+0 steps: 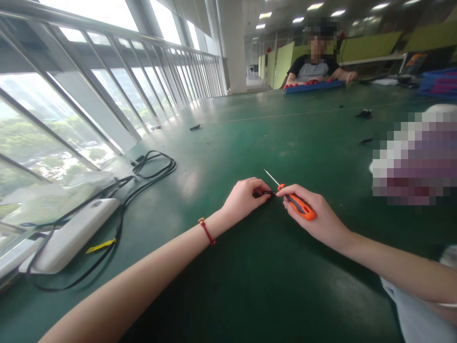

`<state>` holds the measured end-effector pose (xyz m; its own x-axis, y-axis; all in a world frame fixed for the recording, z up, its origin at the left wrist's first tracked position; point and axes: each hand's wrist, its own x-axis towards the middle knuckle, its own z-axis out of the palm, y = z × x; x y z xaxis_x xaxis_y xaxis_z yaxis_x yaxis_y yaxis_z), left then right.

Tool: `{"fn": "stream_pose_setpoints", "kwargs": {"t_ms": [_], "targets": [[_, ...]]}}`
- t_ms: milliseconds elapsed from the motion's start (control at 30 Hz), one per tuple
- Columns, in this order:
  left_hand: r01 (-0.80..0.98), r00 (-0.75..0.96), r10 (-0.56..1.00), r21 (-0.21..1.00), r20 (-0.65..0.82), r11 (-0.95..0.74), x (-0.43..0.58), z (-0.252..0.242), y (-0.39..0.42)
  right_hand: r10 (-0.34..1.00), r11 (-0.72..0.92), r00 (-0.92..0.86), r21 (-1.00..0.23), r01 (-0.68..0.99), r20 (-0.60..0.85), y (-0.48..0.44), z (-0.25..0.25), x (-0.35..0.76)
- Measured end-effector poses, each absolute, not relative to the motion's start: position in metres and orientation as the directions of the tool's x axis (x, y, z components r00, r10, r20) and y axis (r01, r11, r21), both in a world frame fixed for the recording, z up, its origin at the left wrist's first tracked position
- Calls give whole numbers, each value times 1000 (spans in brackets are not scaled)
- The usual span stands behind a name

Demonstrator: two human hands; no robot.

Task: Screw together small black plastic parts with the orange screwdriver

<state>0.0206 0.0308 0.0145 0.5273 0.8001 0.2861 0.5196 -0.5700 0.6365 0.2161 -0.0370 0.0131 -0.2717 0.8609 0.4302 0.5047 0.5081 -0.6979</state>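
My left hand [248, 196] is closed on a small black part [262, 194] just above the green tabletop [228, 267]; its exact kind is hidden by the fingers. Across from it, my right hand [316, 214] grips a screwdriver [303, 208] with an orange and black handle. The thin metal shaft points up and to the left, away from me, its tip beyond the black part. The thumb and forefinger of my right hand reach to the right end of the black part, and whether they pinch it I cannot tell.
A white power strip [71, 236] and looped black cable [157, 164] lie at the left by the railing [143, 52]. Small black pieces [364, 113] are scattered farther off. Across the table a person sits behind a blue tray [314, 86]. A blue basket [438, 82] stands far right.
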Motion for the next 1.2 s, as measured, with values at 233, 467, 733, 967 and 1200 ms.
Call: {"fn": "stream_pose_setpoints", "kwargs": {"t_ms": [233, 467, 733, 967, 1200], "targets": [[527, 533, 764, 564, 364, -636, 18, 8, 34, 869, 489, -223, -707, 511, 441, -42, 20, 226], [538, 528, 771, 562, 356, -628, 19, 7, 33, 854, 497, -110, -732, 466, 509, -45, 24, 221], [602, 467, 811, 544, 353, -584, 20, 8, 32, 769, 590, -85, -653, 475, 633, -50, 28, 223], [617, 445, 821, 541, 358, -571, 20, 9, 31, 764, 583, -67, -643, 498, 641, -48, 26, 222], [604, 464, 804, 531, 371, -594, 19, 8, 32, 767, 579, -65, -645, 499, 638, -46, 26, 222]]}}
